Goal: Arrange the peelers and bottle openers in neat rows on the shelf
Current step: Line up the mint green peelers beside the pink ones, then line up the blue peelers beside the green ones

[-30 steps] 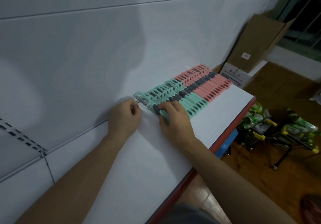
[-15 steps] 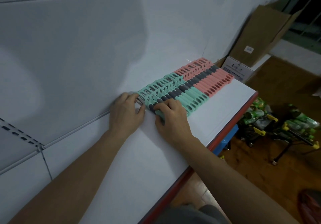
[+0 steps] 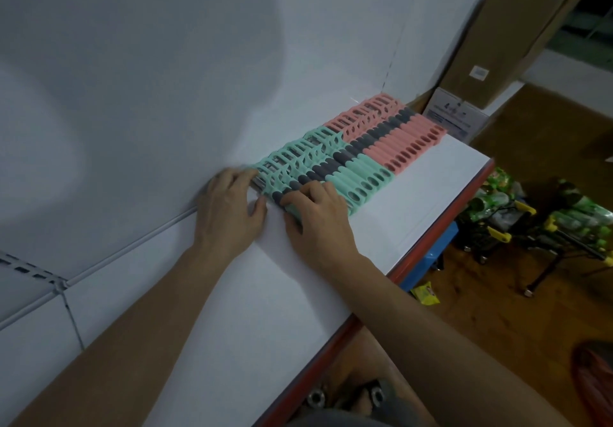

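A tight row of peelers lies on the white shelf (image 3: 421, 201) against the back panel, with several teal peelers (image 3: 361, 178) nearer me and several pink peelers (image 3: 411, 139) beyond them. All have dark grey middles. My left hand (image 3: 229, 214) rests flat on the shelf, its fingertips pressing the head end of the nearest teal peeler. My right hand (image 3: 320, 226) covers that peeler's handle, with fingers over it and the thumb under its near side. Most of that peeler is hidden by the hand.
The shelf's red front edge (image 3: 428, 251) runs diagonally to my right. A white labelled box (image 3: 454, 115) and a tall cardboard box (image 3: 497, 38) stand past the pink row. Trolleys with green packs (image 3: 497, 204) stand on the brown floor below.
The nearest teal peeler has been pushed in against the row, closing the gap. My left hand went from curled at the peeler's head to flat, and the view moved closer.
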A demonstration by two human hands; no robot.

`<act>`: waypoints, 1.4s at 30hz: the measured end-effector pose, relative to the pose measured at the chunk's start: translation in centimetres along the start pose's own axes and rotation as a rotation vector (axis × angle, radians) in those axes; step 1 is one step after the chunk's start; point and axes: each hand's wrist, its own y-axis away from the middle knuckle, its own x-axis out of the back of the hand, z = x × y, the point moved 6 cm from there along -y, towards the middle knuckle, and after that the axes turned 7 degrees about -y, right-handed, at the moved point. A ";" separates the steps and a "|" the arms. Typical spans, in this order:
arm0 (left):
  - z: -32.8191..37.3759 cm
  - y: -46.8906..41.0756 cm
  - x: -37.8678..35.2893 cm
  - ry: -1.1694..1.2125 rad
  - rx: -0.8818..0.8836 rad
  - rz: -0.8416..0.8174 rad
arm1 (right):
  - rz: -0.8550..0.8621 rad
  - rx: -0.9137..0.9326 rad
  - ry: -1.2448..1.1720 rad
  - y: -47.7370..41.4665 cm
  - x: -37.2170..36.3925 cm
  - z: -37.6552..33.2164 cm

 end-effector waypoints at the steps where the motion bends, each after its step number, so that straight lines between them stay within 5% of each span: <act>1: 0.0 0.0 0.0 -0.007 0.003 0.002 | -0.004 -0.005 0.001 0.0 0.0 0.1; 14: 1.6 0.9 1.5 -0.154 0.058 -0.007 | -0.003 -0.008 0.005 0.2 -0.2 0.3; 20: 2.1 2.6 2.4 -0.122 0.121 -0.078 | -0.177 0.003 0.128 0.2 0.8 -1.1; 29: -0.4 14.6 9.3 -0.305 0.232 -0.369 | -0.334 0.145 0.165 6.3 7.5 -8.1; 35: -6.6 26.8 20.1 -0.383 0.441 -0.412 | -0.429 0.273 0.026 12.1 4.9 -18.7; 42: -18.1 45.2 36.3 -0.520 0.771 -0.285 | -0.587 0.578 -0.143 18.8 -2.5 -41.6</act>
